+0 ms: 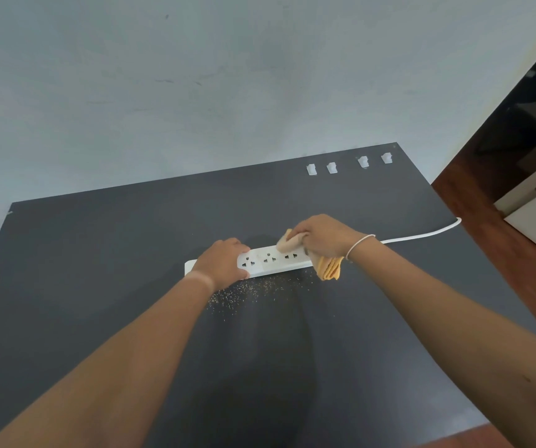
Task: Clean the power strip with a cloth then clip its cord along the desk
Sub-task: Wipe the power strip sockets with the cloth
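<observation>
A white power strip (271, 260) lies across the middle of the dark desk (98, 253). My left hand (223, 261) presses down on its left end and holds it in place. My right hand (321, 236) grips a folded orange cloth (326, 265) and rests it on the strip's right end, hiding that part. The white cord (428, 233) runs from under my right wrist to the desk's right edge and drops out of sight there. Several small white cable clips (312, 169) sit in a row near the desk's far right edge.
Fine light crumbs (244, 294) are scattered on the desk just in front of the strip. A pale wall (228, 76) stands behind the desk. To the right lie a reddish-brown floor (492, 227) and dark and white furniture.
</observation>
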`<state>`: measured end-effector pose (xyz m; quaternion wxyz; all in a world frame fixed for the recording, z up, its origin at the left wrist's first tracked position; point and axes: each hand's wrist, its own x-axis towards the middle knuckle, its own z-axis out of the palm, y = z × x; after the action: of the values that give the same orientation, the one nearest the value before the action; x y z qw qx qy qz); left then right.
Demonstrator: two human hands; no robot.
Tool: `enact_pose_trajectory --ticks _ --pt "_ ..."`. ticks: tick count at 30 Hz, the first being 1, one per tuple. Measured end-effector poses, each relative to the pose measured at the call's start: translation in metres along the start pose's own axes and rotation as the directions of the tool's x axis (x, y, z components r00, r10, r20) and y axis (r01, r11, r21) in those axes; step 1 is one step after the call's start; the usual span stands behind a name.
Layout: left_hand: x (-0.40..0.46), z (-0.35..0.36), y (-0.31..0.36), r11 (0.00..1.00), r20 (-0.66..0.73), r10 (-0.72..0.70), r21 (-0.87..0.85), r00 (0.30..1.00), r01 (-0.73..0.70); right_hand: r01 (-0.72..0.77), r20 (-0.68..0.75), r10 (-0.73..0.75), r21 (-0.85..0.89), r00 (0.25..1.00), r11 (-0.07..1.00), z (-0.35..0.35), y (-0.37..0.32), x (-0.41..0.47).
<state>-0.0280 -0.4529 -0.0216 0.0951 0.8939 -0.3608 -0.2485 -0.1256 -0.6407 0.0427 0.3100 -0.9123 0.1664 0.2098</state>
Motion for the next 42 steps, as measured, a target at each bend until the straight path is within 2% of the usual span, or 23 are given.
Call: enact_pose_trajectory --ticks 1,4,5,7,9,11,13,17,21,24,25,28,29,31,33,36,37,38,40,42 --pt "0.000 0.000 0.000 1.000 -0.001 0.000 0.000 1.000 0.000 -0.010 -0.003 0.010 -0.010 1.000 1.000 0.000 0.001 -0.001" --pt "0.000 0.000 0.001 1.000 -0.002 -0.002 0.002 1.000 0.002 -0.030 0.147 0.034 -0.033 0.989 0.999 0.003 0.004 -0.003" --pt "0.000 0.000 0.001 1.000 -0.003 -0.002 0.002 1.000 0.002 -0.028 0.137 0.028 -0.003 0.990 1.000 0.003 0.006 -0.004" --pt "0.000 0.000 0.001 1.000 -0.001 -0.002 0.007 1.000 0.002 -0.022 -0.001 0.022 0.078 1.000 0.997 -0.001 0.010 -0.002" --pt "0.000 0.000 0.001 1.000 -0.002 -0.001 0.010 1.000 0.001 -0.042 -0.115 0.046 0.035 0.992 0.998 -0.004 0.018 -0.001" --pt "0.000 -0.001 0.002 1.000 -0.003 -0.001 0.006 1.000 0.001 -0.084 -0.054 0.082 -0.028 0.995 0.996 -0.005 0.027 -0.002" --pt "0.001 0.000 0.002 1.000 -0.005 0.001 0.006 1.000 -0.001 -0.113 0.020 0.113 -0.018 0.993 0.993 -0.006 0.034 -0.005" --pt "0.001 0.000 0.002 1.000 -0.002 0.000 0.007 1.000 0.000 -0.107 -0.066 0.114 0.096 0.991 0.990 -0.011 0.035 -0.009" --pt "0.001 0.000 0.002 1.000 -0.002 -0.001 0.021 1.000 0.001 -0.127 0.055 0.125 0.032 0.991 0.991 -0.011 0.033 -0.009" --pt "0.001 0.000 0.002 1.000 -0.005 -0.001 0.018 1.000 0.001 -0.088 -0.062 0.094 0.099 0.994 0.991 -0.011 0.033 -0.006" --pt "0.001 0.000 0.001 1.000 -0.006 -0.001 0.018 1.000 0.002 -0.087 -0.053 0.092 0.084 0.994 0.993 -0.010 0.032 -0.006" --pt "0.001 0.001 0.001 1.000 -0.010 -0.003 0.021 1.000 0.003 -0.120 0.103 0.117 0.023 0.988 0.992 -0.006 0.032 -0.006" --pt "0.001 0.001 0.000 1.000 -0.011 -0.003 0.019 1.000 0.004 -0.118 0.100 0.114 0.041 0.989 0.992 -0.006 0.031 -0.006" --pt "0.001 0.002 0.000 1.000 -0.014 -0.006 0.017 1.000 0.007 -0.095 -0.015 0.098 0.116 0.995 0.989 -0.007 0.032 -0.004" --pt "0.001 0.002 0.000 1.000 -0.014 -0.007 0.021 1.000 0.007 -0.092 -0.085 0.101 0.104 0.991 0.990 -0.006 0.033 -0.002" --pt "0.001 0.002 0.000 1.000 -0.011 -0.003 0.025 1.000 0.004 -0.108 0.101 0.108 -0.001 0.989 0.994 0.000 0.033 -0.002" --pt "0.001 0.002 0.000 1.000 -0.011 -0.002 0.025 1.000 0.003 -0.104 0.120 0.102 0.015 0.988 0.994 0.001 0.033 -0.002" --pt "0.001 0.002 0.000 1.000 -0.012 -0.001 0.023 1.000 0.001 -0.087 0.086 0.081 0.067 0.993 0.994 0.001 0.033 -0.002" --pt "0.001 0.002 0.000 1.000 -0.014 0.001 0.018 1.000 -0.001 -0.059 -0.107 0.082 0.202 0.991 0.978 -0.001 0.032 0.000" --pt "0.001 0.002 0.000 1.000 -0.014 0.003 0.015 1.000 -0.003 -0.058 -0.285 0.124 0.229 0.950 0.972 -0.003 0.032 0.003"
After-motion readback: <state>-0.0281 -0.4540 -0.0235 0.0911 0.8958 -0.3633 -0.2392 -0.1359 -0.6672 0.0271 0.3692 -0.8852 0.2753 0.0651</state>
